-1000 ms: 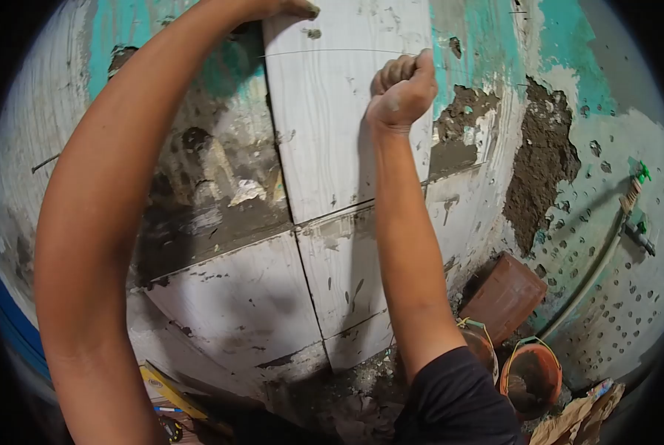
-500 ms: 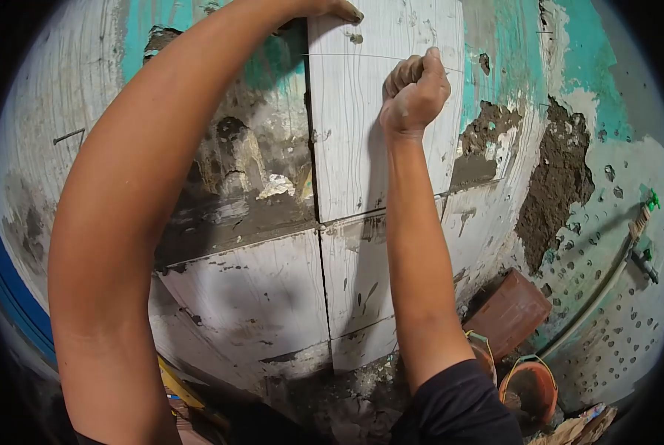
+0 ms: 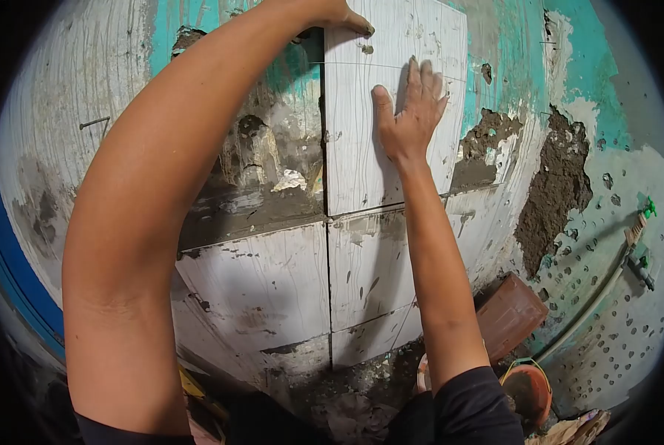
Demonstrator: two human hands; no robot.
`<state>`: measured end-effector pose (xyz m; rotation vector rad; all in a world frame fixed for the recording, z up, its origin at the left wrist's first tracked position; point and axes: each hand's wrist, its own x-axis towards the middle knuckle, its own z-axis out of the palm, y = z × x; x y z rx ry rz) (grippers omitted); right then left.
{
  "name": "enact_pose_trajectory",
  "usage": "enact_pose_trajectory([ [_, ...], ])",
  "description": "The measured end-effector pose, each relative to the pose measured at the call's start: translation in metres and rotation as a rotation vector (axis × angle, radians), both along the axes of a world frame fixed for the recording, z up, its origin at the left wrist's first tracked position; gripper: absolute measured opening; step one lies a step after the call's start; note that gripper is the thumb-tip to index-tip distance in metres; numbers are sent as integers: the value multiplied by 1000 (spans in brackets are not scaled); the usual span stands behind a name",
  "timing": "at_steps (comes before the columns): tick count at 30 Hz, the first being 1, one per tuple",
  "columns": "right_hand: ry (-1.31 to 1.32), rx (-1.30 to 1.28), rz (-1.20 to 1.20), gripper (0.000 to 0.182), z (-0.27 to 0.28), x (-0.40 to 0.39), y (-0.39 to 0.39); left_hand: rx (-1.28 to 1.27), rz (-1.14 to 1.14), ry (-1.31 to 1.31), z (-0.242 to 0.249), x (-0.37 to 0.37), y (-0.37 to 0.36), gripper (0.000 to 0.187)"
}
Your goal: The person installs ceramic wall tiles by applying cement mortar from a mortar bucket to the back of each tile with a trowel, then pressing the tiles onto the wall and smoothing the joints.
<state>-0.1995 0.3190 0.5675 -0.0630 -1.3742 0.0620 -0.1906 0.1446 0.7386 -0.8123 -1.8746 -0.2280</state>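
Note:
A white, grain-patterned wall tile (image 3: 369, 141) stands upright against the wall, its lower edge on the row of set tiles. My left hand (image 3: 339, 15) grips its upper left edge, thumb on the face and other fingers mostly hidden at the side. Fingers spread, my right hand (image 3: 412, 122) lies against the tile's right half, palm towards it. A thin string (image 3: 369, 64) runs level across the tile's face. Below are other fixed tiles (image 3: 265, 285), smeared with mortar.
Rough mortar and hollows show on the bare wall (image 3: 258, 163) at left. A nail (image 3: 94, 122) sticks out there. At lower right are a brown board (image 3: 511, 311), an orange bucket (image 3: 541, 393) and a pipe with green-handled taps (image 3: 647, 208).
My right hand has gone from a closed fist by the tile to spread fingers against it. My left hand stays at the upper left edge. The view has shifted slightly.

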Motion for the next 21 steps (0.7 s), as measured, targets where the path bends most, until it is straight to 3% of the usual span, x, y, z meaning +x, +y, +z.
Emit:
enact_pose_trajectory([
  [4, 16, 1, 127, 51, 6, 11, 17, 11, -7, -9, -2, 0, -2, 102],
  [7, 210, 46, 133, 36, 14, 22, 37, -2, -25, -7, -2, -1, -1, 101],
  [13, 221, -347, 87, 32, 28, 50, 96, 8, -31, -12, -1, -3, -1, 100],
  [17, 375, -225, 653, 28, 33, 38, 83, 30, -16, -25, -5, 2, -1, 99],
  [18, 472, -199, 925, 34, 43, 48, 44, 41, -24, -10, -7, -1, -1, 99],
  [21, 446, -136, 1289, 42, 61, 59, 11, 53, -24, -22, -9, 0, 1, 97],
])
